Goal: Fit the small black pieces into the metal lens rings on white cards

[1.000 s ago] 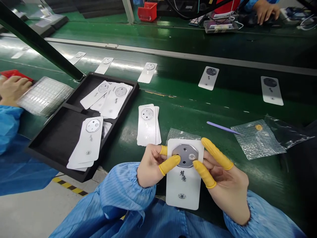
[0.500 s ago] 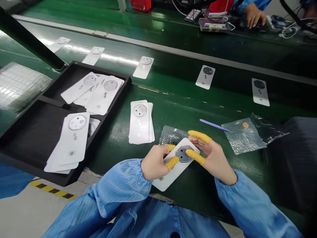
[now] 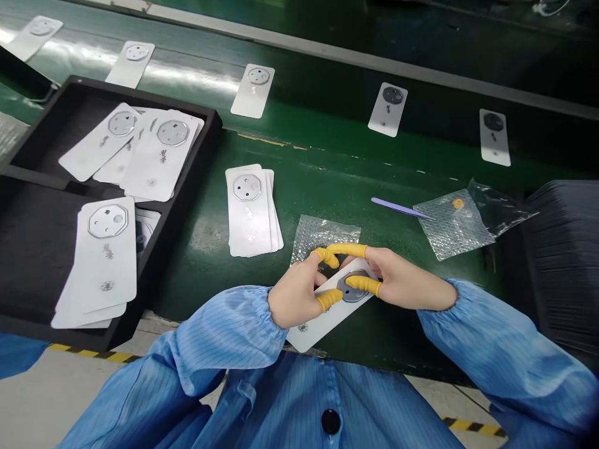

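Observation:
A white card (image 3: 322,324) with a grey octagonal camera-ring print lies tilted between both hands near the table's front edge. My left hand (image 3: 302,290), with yellow finger cots on thumb and index finger, grips its left long side. On the card's upper end, my right hand (image 3: 386,274) presses its yellow-cotted thumb onto the grey octagon, its index finger reaching over the top edge to my left fingertip. Bubble wrap (image 3: 322,231) lies just behind the hands. To the left rests a small stack of similar white cards (image 3: 248,215).
At the left, a black divided tray (image 3: 210,134) holds more white cards. A row of single cards (image 3: 387,109) lies along the back strip. Purple tweezers (image 3: 397,207) and a bubble bag (image 3: 453,224) with a yellow piece are at the right, beside a dark stack (image 3: 568,249).
The view has tilted downward, and the person's hand at the back has left it. My right index finger has moved left to meet my left index finger over the card.

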{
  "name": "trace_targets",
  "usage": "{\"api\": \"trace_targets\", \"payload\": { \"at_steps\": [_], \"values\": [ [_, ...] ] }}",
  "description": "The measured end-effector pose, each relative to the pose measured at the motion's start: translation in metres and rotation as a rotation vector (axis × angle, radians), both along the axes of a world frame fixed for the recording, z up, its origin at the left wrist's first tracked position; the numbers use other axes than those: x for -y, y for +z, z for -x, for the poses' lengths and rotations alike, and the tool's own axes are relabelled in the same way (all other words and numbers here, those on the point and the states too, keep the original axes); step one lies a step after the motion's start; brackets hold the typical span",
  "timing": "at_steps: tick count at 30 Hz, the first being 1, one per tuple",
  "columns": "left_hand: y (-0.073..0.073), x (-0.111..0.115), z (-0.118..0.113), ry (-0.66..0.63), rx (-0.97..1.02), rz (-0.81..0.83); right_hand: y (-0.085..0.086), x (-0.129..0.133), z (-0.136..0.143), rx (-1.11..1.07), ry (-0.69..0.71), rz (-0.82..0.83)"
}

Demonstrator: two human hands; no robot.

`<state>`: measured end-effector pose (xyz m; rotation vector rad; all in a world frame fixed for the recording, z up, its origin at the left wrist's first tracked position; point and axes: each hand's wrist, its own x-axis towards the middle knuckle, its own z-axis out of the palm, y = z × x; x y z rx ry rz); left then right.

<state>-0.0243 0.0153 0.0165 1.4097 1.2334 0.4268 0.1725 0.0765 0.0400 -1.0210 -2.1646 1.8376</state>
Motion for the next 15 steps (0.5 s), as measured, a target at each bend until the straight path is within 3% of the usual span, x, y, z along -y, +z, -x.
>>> {"api": "trace_targets", "payload": {
  "at_steps": [5, 11, 15],
  "values": [
    [-0.012, 0.001, -0.003, -0.038, 0.025, 0.030, -0.001, 0.003, -0.005, 0.066, 0.058, -0.039],
    [-0.022, 0.002, -0.006, -0.044, 0.064, 0.044, -0.012, 0.016, -0.011, 0.237, 0.082, -0.308],
    [-0.022, 0.001, -0.007, -0.020, 0.111, 0.062, -0.018, 0.023, -0.009, 0.249, 0.020, -0.288]
  ]
}}
